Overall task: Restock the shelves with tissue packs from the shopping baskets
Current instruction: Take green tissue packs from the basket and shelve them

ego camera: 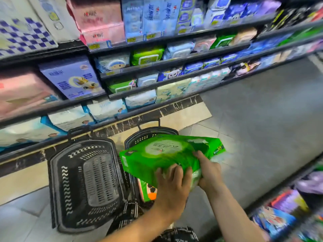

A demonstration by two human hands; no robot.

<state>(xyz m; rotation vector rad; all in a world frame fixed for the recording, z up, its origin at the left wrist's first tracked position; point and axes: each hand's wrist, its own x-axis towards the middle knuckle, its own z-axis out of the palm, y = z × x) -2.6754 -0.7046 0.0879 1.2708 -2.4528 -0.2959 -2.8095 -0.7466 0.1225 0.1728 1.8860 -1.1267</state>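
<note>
**Mia:** While both hands hold it, where is the green tissue pack [164, 154]?

**Tom:** Up in the air, over the right basket [150, 135]. The left hand [172, 186] has its fingers [176, 172] curled on the near edge. The right hand [208, 172] grips the corner beside it.

**Mia:** What could go wrong?

**Tom:** Both hands hold the same end. I think the far end could tip down and slip out. The wrap looks smooth too.

**Mia:** Anything else?

**Tom:** It might bump the empty basket [85, 182] or a shelf edge [153, 84] going up. Another pack [148, 191] waits in the basket.
</note>
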